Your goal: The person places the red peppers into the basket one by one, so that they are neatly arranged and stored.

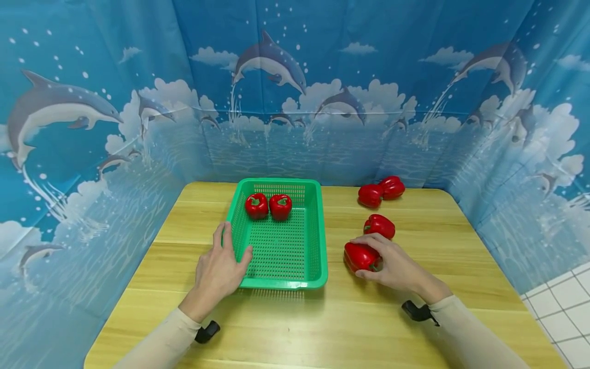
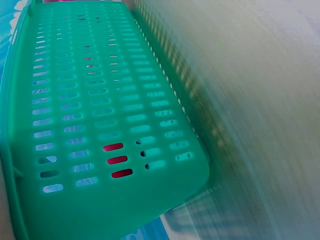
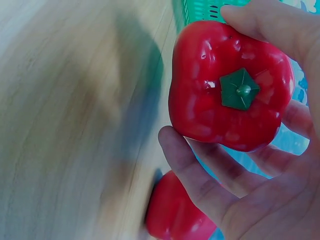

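My right hand (image 1: 392, 261) grips a red bell pepper (image 3: 230, 85) with thumb and fingers around its sides; its green stem end faces the wrist camera. In the head view this pepper is right of the green basket (image 1: 324, 241), low over the table. My left hand (image 1: 218, 269) rests at the basket's left rim near the front corner, fingers extended along the rim and thumb over the inside. Inside the basket, at the back left, two red bell peppers, one on the left (image 1: 256, 206) and one on the right (image 1: 280, 206), stand side by side, stems up.
Just behind the gripped pepper lies another red bell pepper (image 1: 380, 226). Two more, a nearer pepper (image 1: 370, 196) and a farther pepper (image 1: 392, 187), lie together at the back right of the wooden table (image 1: 276, 333). A blue dolphin-print curtain (image 1: 295, 138) surrounds the back and sides.
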Demonstrator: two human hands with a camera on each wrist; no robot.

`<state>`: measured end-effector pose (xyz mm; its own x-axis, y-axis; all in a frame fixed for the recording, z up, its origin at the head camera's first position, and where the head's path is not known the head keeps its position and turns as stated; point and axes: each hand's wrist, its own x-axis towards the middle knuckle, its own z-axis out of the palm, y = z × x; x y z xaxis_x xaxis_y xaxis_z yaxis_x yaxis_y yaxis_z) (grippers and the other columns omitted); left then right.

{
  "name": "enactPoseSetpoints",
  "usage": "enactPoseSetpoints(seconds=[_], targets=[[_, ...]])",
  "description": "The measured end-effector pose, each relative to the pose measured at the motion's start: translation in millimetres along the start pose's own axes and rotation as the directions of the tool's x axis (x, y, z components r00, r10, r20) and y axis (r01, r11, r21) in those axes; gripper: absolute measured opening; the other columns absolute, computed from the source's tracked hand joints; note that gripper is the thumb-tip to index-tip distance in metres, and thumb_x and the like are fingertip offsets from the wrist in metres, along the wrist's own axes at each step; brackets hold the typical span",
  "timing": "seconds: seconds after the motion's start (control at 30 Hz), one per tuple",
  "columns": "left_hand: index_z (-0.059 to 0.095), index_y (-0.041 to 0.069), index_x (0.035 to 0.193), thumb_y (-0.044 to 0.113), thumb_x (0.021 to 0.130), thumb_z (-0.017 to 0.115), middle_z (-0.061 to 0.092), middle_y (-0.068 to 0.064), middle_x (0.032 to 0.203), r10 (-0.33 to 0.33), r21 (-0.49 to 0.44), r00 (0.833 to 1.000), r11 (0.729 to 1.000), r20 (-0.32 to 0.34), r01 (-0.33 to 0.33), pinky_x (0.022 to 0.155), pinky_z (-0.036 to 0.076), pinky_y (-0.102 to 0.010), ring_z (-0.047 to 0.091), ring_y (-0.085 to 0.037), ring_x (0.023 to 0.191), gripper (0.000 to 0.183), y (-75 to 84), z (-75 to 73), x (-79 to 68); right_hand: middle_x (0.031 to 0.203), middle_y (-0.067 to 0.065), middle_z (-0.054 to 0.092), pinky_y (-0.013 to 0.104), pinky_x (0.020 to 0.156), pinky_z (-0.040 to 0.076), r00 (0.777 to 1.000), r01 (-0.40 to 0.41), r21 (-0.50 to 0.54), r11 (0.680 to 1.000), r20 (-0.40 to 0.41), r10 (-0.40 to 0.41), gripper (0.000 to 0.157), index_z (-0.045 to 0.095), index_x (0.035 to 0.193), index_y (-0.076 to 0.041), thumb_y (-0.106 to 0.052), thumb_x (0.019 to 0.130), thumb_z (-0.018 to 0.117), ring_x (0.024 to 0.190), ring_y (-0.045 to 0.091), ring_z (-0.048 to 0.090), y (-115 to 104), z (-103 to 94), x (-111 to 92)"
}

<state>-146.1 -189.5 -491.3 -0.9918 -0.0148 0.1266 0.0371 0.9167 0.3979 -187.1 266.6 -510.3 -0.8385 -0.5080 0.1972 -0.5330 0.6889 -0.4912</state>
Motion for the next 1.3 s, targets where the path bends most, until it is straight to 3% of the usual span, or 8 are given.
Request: enactPoseSetpoints(seconds=[0.53,0.63,0.73,0.77,0.87,1.13,1.3], targets=[[0.017,-0.003,0.185,0.056,0.119,0.054,0.024,-0.027,0.191,0.005,-0.006,1.000,1.000,-0.013,-0.005,0.045,0.036,-0.031,0.047,-0.017,0.049,0.096,0.4,1.6,0.4,0.159,0.010,0.067,0.041,0.099,0.070,1.000,0.005,0.006,1.000,-0.002,-0.005,0.075,0.069,0.158,-0.023,-0.033,0.092,0.102,0.136,0.034,0.073,-3.8,-7.4,5.1],[0.018,-0.003,0.184,0.058,0.119,0.053,0.025,-0.027,0.190,0.015,-0.019,1.000,1.000,-0.025,-0.015,0.044,0.037,-0.032,0.048,-0.018,0.049,0.096,-1.1,4.3,0.4,0.159,0.009,0.067,0.044,0.100,0.070,1.000,0.007,0.002,1.000,-0.010,-0.007,0.075,0.069,0.158,-0.023,-0.033,0.092,0.102,0.137,0.034,0.072,-4.7,-8.0,6.1],[0.021,-0.003,0.184,0.062,0.118,0.050,0.030,-0.028,0.188,0.037,-0.042,0.997,0.998,-0.069,-0.040,0.043,0.038,-0.034,0.047,-0.019,0.048,0.097,-4.1,8.5,-0.3,0.160,0.008,0.068,0.050,0.103,0.070,1.000,0.013,-0.007,1.000,-0.016,-0.014,0.074,0.069,0.158,-0.024,-0.033,0.092,0.102,0.139,0.035,0.071,-6.2,-7.7,8.0],[0.021,-0.002,0.184,0.066,0.118,0.047,0.030,-0.027,0.188,0.057,-0.034,0.993,0.998,-0.101,-0.061,0.043,0.036,-0.033,0.045,-0.017,0.047,0.099,-10.9,16.6,1.8,0.160,0.007,0.068,0.052,0.104,0.069,1.000,0.014,-0.008,1.000,-0.016,-0.014,0.074,0.069,0.158,-0.024,-0.033,0.092,0.102,0.139,0.035,0.071,-6.7,-7.5,8.3],[0.021,-0.002,0.184,0.069,0.117,0.046,0.032,-0.027,0.187,0.066,-0.047,0.990,0.996,-0.122,-0.073,0.042,0.035,-0.035,0.043,-0.017,0.046,0.101,-11.6,18.1,-0.2,0.161,0.007,0.068,0.054,0.105,0.069,1.000,0.013,-0.008,1.000,-0.012,-0.013,0.074,0.069,0.158,-0.025,-0.033,0.092,0.102,0.141,0.035,0.070,-7.5,-6.3,8.5],[0.020,-0.004,0.184,0.055,0.119,0.056,0.027,-0.027,0.189,0.007,-0.019,1.000,1.000,-0.027,-0.008,0.046,0.036,-0.031,0.047,-0.017,0.050,0.095,1.5,3.2,-2.3,0.160,0.007,0.068,0.055,0.104,0.069,1.000,0.010,0.005,1.000,-0.028,-0.010,0.074,0.069,0.158,-0.025,-0.034,0.093,0.101,0.141,0.037,0.068,-8.2,-6.2,8.6],[0.017,-0.004,0.184,0.055,0.119,0.056,0.024,-0.026,0.190,-0.003,0.000,1.000,1.000,-0.014,0.003,0.046,0.036,-0.030,0.047,-0.017,0.049,0.097,1.8,1.0,-1.4,0.159,0.008,0.067,0.052,0.100,0.069,0.999,0.003,0.008,1.000,-0.042,-0.003,0.072,0.069,0.159,-0.026,-0.034,0.094,0.100,0.138,0.036,0.070,-10.8,-7.7,11.7]])
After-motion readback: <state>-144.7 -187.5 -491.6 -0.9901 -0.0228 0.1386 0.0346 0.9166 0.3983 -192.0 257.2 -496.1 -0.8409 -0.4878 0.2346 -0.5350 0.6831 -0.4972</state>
